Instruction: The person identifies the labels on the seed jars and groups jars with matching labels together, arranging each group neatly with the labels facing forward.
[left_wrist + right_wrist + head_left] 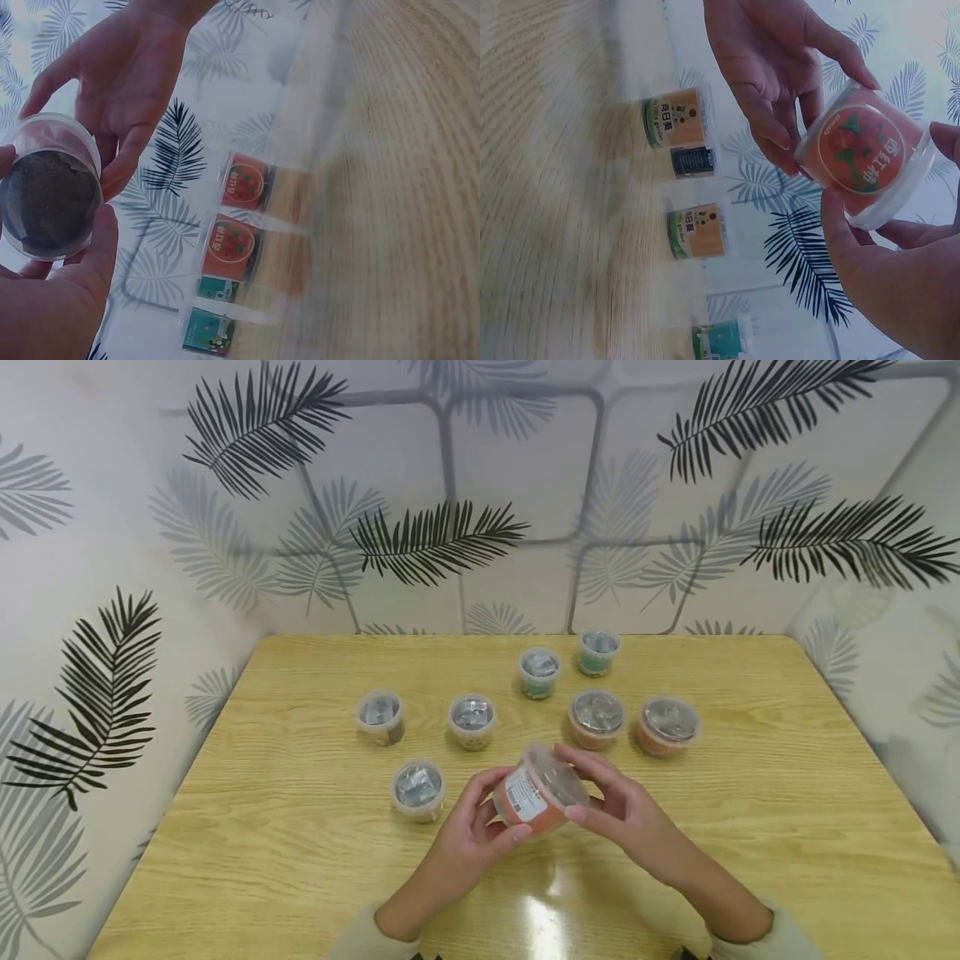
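Observation:
Both hands hold a clear lidded plastic cup (534, 793) with an orange-red wrap and a white label, tilted above the table. My left hand (472, 827) grips its lower body, thumb in front. With thumb and fingers, my right hand (618, 806) holds the cup around its lid rim. The left wrist view shows the dark bottom (49, 202) of the cup. A tomato picture (861, 150) on its wrap faces the right wrist view. Nearest the left hand stands another lidded cup (417, 790); beyond the right hand is an orange-wrapped cup (596, 718).
A second orange cup (667, 725) stands at the right. Farther back are two green-wrapped cups, one (539, 672) left of the other (597, 651). Two more lidded cups, one (380, 716) left and one (472, 721) central, stand on the wooden table (285, 860). Leaf-patterned wall covering (517, 468) surrounds it.

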Tool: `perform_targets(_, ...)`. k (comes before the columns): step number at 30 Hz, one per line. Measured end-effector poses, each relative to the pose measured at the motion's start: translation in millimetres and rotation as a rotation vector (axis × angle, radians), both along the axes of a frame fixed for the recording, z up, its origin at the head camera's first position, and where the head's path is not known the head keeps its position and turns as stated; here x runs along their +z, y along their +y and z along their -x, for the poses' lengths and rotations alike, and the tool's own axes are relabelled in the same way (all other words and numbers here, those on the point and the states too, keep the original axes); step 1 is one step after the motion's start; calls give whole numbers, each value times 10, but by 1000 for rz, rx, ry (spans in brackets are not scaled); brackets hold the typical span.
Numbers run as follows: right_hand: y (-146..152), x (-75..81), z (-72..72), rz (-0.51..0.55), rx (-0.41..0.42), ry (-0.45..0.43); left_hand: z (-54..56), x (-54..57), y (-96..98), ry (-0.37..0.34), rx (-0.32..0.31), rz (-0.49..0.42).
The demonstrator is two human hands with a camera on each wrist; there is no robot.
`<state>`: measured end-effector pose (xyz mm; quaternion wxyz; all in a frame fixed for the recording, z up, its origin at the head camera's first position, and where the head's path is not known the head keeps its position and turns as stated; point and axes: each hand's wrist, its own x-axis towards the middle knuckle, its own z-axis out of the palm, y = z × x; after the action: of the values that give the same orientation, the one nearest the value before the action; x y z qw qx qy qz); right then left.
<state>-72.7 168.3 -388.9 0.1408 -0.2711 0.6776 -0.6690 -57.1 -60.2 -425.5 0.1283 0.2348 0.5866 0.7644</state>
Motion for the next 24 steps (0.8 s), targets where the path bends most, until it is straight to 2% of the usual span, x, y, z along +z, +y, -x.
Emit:
perform_targets(4,21,19,5,-45,19,13,-21,-5,0,52,23,-1)
perform_targets(9,43,42,13,-89,17,30,-35,-20,2,91,60,40)
perform_targets(19,21,13,26,-158,-41,17,-47,-46,20,104,102,54)
perform_targets(24,2,5,33,-154,-56,15,-51,-45,16,82,100,55)
